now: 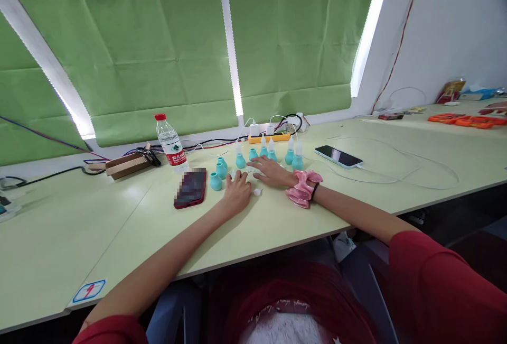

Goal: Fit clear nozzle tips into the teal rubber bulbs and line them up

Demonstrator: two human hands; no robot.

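Note:
My left hand (236, 194) rests on the table with its fingers apart and bent down toward small translucent white pieces (233, 174). Just right of it, my right hand (273, 171) lies low with fingers stretched and spread over similar pieces, which it partly hides. A pink scrunchie (301, 188) circles the right wrist. Small turquoise bulbs (216, 182) with open necks stand left of the hands. Beyond the hands, several turquoise bulbs (297, 162) carry upright translucent nozzles (299, 148). One loose white piece (257, 192) lies between my hands.
A dark phone (190, 188) and a red-capped water bottle (171, 143) stand left. Another phone (338, 156) charges on a white cable at right. Behind are an orange power strip (273, 137) and a cardboard box (127, 165). Orange-handled items (467, 120) lie far right.

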